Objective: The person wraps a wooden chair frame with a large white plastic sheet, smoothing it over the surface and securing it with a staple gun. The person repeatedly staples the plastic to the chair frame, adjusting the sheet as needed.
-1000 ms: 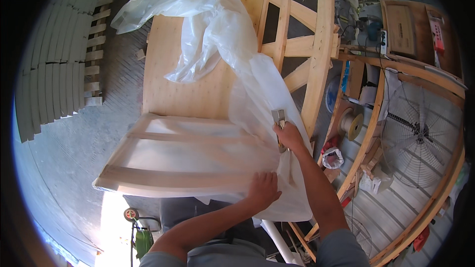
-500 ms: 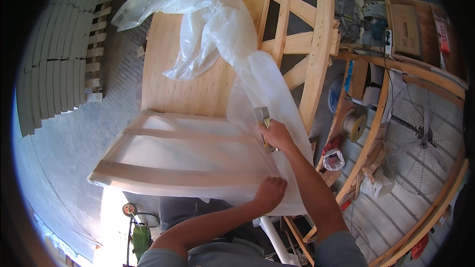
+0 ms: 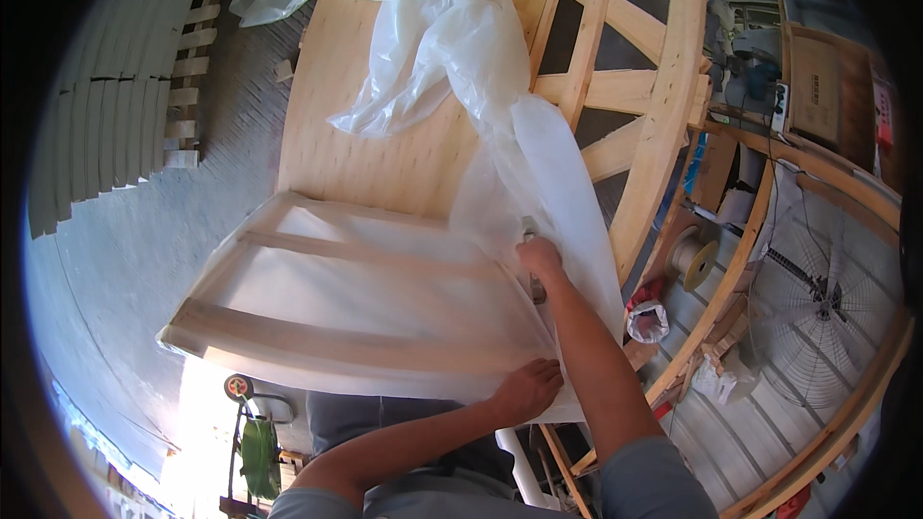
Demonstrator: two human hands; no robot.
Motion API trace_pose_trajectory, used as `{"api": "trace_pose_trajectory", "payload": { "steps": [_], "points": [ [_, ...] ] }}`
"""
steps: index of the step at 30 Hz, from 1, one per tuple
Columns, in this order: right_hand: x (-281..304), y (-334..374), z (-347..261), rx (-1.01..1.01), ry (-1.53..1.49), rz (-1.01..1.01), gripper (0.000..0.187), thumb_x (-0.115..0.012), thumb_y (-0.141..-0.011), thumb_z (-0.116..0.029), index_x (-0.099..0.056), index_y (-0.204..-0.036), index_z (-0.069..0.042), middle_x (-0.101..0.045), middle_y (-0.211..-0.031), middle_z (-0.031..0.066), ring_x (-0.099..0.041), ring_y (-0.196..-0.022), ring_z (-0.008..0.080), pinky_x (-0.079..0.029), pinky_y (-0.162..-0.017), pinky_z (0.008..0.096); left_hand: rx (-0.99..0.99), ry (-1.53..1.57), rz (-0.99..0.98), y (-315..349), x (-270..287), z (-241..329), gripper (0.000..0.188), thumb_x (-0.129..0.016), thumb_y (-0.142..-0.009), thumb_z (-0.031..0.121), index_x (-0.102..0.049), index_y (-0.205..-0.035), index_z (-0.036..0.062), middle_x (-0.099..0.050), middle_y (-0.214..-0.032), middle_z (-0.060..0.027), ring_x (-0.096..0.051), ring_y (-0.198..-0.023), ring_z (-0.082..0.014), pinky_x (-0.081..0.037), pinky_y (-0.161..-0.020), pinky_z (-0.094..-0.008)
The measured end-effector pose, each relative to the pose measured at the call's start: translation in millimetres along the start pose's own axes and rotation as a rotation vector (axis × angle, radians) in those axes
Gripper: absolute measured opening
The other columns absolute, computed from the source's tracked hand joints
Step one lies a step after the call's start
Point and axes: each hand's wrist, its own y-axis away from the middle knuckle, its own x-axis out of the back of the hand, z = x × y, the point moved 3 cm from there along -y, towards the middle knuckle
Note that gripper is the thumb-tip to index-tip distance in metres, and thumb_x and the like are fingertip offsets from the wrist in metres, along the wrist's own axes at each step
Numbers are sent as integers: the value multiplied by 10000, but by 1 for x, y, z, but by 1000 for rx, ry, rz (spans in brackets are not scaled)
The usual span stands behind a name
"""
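The step in hand appears to be fastening a translucent plastic sheet (image 3: 380,293) along the right side of a slatted wooden frame (image 3: 327,336). The frame lies at the near end of a plywood-topped table (image 3: 385,173), its near edge facing the person; the sheet covers it, and the slats show through. The right hand (image 3: 541,258) is closed around a metal hand tool (image 3: 528,225), apparently a stapler, positioned over the right side of the frame. Most of the tool is hidden by the hand, so contact between its nose and the wood cannot be confirmed. The left hand (image 3: 529,391) rests on the sheet at the near right corner, fingers curled; whether it pinches the film or only presses it cannot be told. Surplus film (image 3: 461,38) lies bunched on the far part of the table, joined to the covered area by a loose strip on the right. The next move would call for keeping the sheet taut with the left hand, seating the tool squarely over the wood, and squeezing its handle; slack film could leave wrinkles.
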Motion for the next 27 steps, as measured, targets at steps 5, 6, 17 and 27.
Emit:
{"api": "trace_pose_trajectory", "payload": {
  "steps": [5,6,17,27],
  "points": [
    [34,2,-4,-74,-134,461,314,-601,-848,-246,-657,-970,38,-662,-974,257,-641,-903,426,-523,-783,468,-41,22,38,-1,-3,0,207,-593,-724,87,-601,-897,-27,-624,-1034,-190,-582,-1069,-331,-450,-956,-394],
    [43,9,-11,-3,-108,580,326,-604,-851,-249,-644,-984,45,-657,-971,261,-639,-898,429,-521,-783,473,-41,14,35,-3,-4,1,215,-595,-720,90,-602,-899,-29,-622,-1036,-194,-582,-1068,-331,-447,-959,-397],
    [77,6,-56,127,-150,122,449,-568,-885,-384,-623,-973,53,-662,-872,229,-648,-796,377,-504,-711,460,-85,-16,-62,1,-11,-2,241,-603,-708,118,-590,-900,-27,-603,-1092,-207,-557,-1110,-341,-429,-1002,-416],
    [-48,-43,1,-223,-257,-611,442,-678,-821,-349,-636,-1014,46,-654,-880,188,-679,-748,300,-574,-602,432,-153,17,-63,5,-6,-11,231,-586,-698,124,-580,-884,-13,-599,-1085,-182,-547,-1091,-336,-431,-988,-400]
  ]
}}
